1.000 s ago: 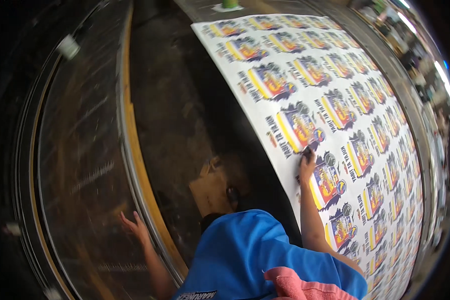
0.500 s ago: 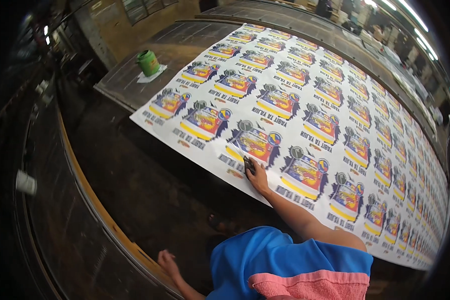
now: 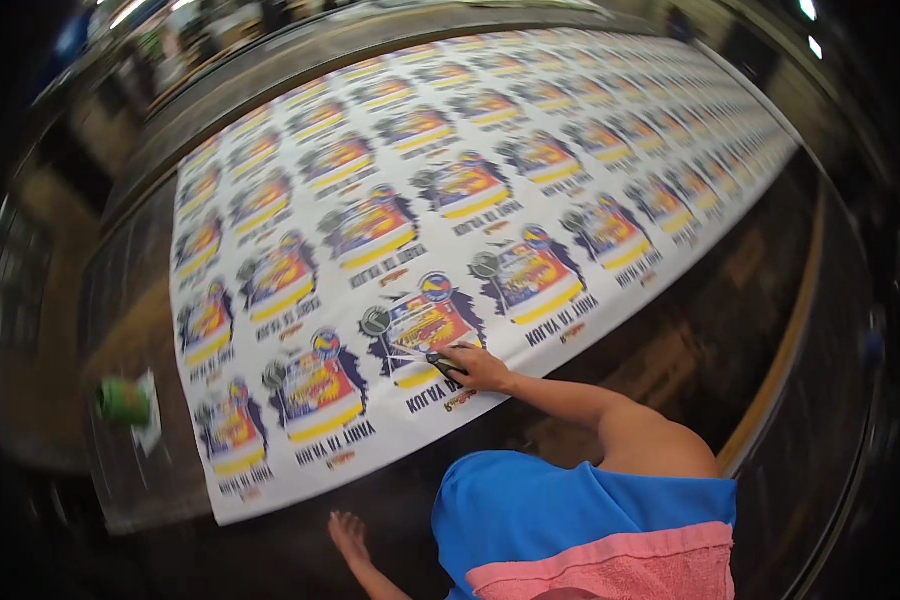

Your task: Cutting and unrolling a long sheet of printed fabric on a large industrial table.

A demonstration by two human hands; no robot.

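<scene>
Green can (image 3: 123, 402) left of and beyond the left hand (image 3: 349, 535), that hand empty and loosely spread, dark-handled scissors (image 3: 448, 364) gripped in the right hand (image 3: 480, 368), printed white sheet (image 3: 470, 228) beneath it, spreading beyond both hands

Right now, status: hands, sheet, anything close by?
Right hand gripping scissors, at the printed sheet's near edge. Left hand open, holding nothing. Sheet spread on table; green container beside its left end.
</scene>
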